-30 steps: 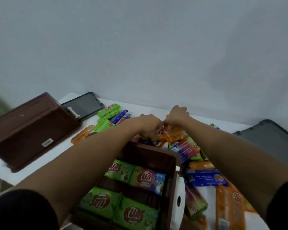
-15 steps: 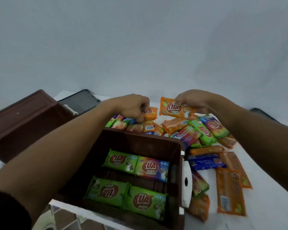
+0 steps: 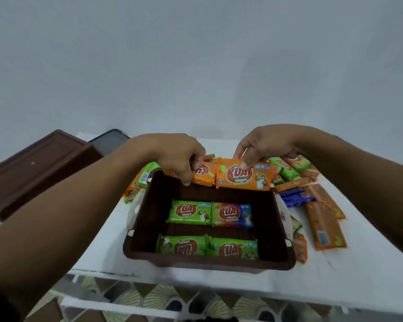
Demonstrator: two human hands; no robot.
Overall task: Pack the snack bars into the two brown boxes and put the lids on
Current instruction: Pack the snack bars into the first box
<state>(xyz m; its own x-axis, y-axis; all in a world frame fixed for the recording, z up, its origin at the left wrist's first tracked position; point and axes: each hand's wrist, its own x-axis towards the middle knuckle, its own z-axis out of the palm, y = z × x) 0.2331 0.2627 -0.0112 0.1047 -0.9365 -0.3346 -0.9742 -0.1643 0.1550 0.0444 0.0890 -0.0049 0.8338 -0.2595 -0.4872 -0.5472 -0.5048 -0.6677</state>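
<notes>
An open brown box (image 3: 282,231) stands in front of me on the white table. Several snack bars lie flat on its floor: green ones (image 3: 189,212) and a rainbow one (image 3: 232,214). My left hand (image 3: 179,156) pinches an orange snack bar (image 3: 204,174) over the box's far rim. Beside it, my right hand (image 3: 263,145) pinches a second orange snack bar (image 3: 243,176) by its top edge, its label facing me. A second brown box (image 3: 40,166) rests upside down at the far left.
Loose orange, green and blue bars (image 3: 321,221) are scattered right of and behind the box. A dark lid (image 3: 109,140) lies behind the left box. The table's front edge (image 3: 196,280) is close to me, with patterned floor below.
Both hands have lifted one orange bar each out of the pile behind the box and brought them back toward me, over the box's far rim.
</notes>
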